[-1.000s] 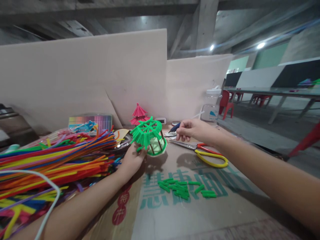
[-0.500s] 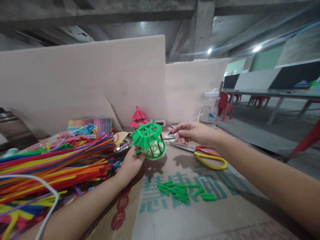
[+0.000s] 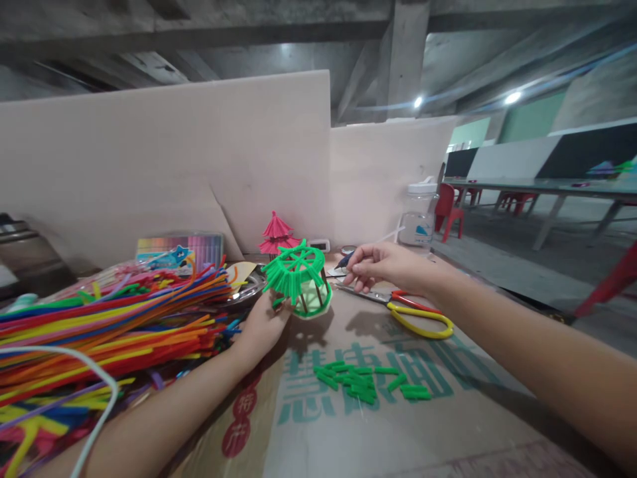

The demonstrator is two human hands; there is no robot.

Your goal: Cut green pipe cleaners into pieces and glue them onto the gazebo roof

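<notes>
My left hand (image 3: 261, 322) grips a small green pipe-cleaner pavilion (image 3: 297, 275) by its roof edge and holds it tilted just above the cardboard. My right hand (image 3: 383, 267) hovers to the pavilion's right. Its fingers are loosely bent and apart, and the index fingertip is at a blue pen-like tool (image 3: 346, 259) lying at the back. Yellow-and-red scissors (image 3: 415, 311) lie under that wrist. Several short green pipe-cleaner pieces (image 3: 365, 382) are scattered on the cardboard nearer to me.
A big heap of coloured pipe cleaners (image 3: 109, 325) fills the left side, with a white cable (image 3: 94, 398) across it. A red paper pagoda (image 3: 277, 234), a marker box (image 3: 179, 251) and a plastic jar (image 3: 417, 216) stand by the back partition (image 3: 199, 153). Printed cardboard (image 3: 448, 425) covers the table.
My right hand held the blue tool a second ago, then stretched its fingers out and let it down at the back. The fingers now curl loosely beside it. The left hand barely moved.
</notes>
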